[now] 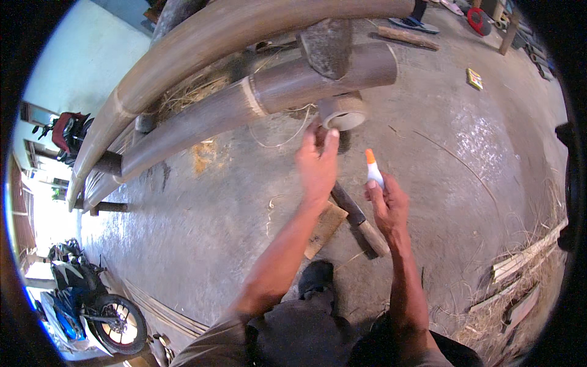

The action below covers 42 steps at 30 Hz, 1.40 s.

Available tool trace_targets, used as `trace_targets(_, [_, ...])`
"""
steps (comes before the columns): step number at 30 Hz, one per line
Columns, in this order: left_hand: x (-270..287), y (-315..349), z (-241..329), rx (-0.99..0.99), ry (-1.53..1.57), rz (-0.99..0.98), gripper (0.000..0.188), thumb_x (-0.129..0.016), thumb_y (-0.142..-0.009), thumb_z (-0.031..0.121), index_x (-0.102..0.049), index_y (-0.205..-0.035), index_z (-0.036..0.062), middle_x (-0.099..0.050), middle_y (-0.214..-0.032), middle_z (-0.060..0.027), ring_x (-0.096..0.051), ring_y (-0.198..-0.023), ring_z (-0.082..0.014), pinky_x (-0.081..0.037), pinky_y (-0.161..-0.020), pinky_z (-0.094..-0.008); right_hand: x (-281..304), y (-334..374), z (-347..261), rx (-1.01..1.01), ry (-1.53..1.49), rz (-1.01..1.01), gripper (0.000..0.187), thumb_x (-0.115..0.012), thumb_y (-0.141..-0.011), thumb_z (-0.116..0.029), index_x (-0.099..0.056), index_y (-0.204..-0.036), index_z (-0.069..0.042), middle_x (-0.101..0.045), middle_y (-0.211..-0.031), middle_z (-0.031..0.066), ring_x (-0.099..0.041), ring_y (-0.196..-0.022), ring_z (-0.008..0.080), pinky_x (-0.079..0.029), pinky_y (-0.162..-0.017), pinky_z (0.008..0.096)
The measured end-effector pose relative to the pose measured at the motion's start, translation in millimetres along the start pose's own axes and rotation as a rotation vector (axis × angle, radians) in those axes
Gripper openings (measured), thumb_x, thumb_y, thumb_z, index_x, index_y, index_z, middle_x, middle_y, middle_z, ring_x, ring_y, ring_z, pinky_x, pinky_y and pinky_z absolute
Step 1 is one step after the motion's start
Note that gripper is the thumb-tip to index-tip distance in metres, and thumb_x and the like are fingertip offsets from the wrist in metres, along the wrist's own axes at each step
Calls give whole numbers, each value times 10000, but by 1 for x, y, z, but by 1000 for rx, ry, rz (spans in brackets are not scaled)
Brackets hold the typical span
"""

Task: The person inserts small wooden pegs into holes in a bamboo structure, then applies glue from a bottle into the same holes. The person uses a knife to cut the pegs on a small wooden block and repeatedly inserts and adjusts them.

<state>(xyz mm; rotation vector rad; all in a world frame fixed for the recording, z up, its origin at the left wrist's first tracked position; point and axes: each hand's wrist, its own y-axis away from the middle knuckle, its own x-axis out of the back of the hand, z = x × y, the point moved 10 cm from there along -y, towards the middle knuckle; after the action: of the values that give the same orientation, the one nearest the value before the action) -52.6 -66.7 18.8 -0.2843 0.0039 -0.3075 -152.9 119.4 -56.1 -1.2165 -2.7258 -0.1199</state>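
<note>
A: I can't see it. How far along is the work?

B: A bamboo frame stands put together, by my judgement: an upper pole (257, 30) and a lower pole (324, 79), with a dark block (328, 50) meeting both near their right ends. Below the lower pole's right end sits a short tube (342, 103), its open mouth facing the worker. Work there seems under way; what is left I cannot tell. I can make out no liquid on its rim.

A: And the hands?

B: The left hand (317, 165) is partly open, thumb at the tube's near rim, fingers curled beside it. Whether its grip has hold of the tube, I cannot tell. The right hand (390, 202) has its grip closed round a small white bottle (375, 177), orange tip up, apart from the tube.

A: What are things made of?

B: The poles are smooth, brown and rounded, with pale ridges at the joints. The tube is hollow, paler inside. A thin, pale strand (287, 145) loops beneath the lower pole. On the grey, patchily shiny floor (195, 244) lie a flat brown board (324, 232) and a wooden-handled tool (372, 237). Rough, splintery strips (520, 263) litter the floor's right edge.
</note>
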Motion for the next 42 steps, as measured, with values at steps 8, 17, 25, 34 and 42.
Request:
trace_targets(8, [-10, 48, 4, 177, 191, -396, 323, -627, -1005, 152, -643, -1295, 10, -637, -999, -24, -594, -891, -104, -487, -802, -270, -16, -5, -9, 18, -39, -171, 271, -591, -1031, -220, -620, -1195, -6, -664, -878, 45, -640, -778, 119, -537, -714, 298])
trace_targets(17, [-1, 47, 12, 157, -28, -651, 263, -594, -1001, 95, -691, -1231, 13, -641, -1020, -45, -609, -837, -108, -497, -745, -241, -47, 17, -7, -123, -373, -424, 267, -596, -1019, -247, -635, -1146, -15, -600, -874, -13, -565, -821, 96, -485, -754, 283])
trace_targets(25, [13, 37, 3, 234, 78, -561, 353, -641, -995, 180, -648, -1315, 30, -630, -986, 3, -575, -867, -77, -494, -772, -245, -50, 9, -18, -183, -523, -405, 314, -634, -1007, -275, -622, -1182, -14, -603, -878, -3, -581, -788, 106, -509, -721, 288])
trace_targets(34, [28, 26, -5, 246, 35, -367, 345, -629, -1008, 202, -653, -1285, -1, -654, -933, -16, -592, -814, -79, -520, -729, -255, -12, -43, -23, 8, -205, -144, 316, -655, -991, -272, -623, -1168, -12, -640, -833, 43, -608, -736, 116, -502, -653, 306])
trace_targets(42, [28, 39, -12, 269, -26, -371, 311, -607, -1022, 196, -662, -1251, -8, -661, -923, -37, -610, -814, -110, -531, -711, -282, -3, -69, -49, 90, -71, -99, 305, -673, -989, -263, -651, -1159, -11, -611, -876, 5, -600, -758, 93, -558, -658, 281])
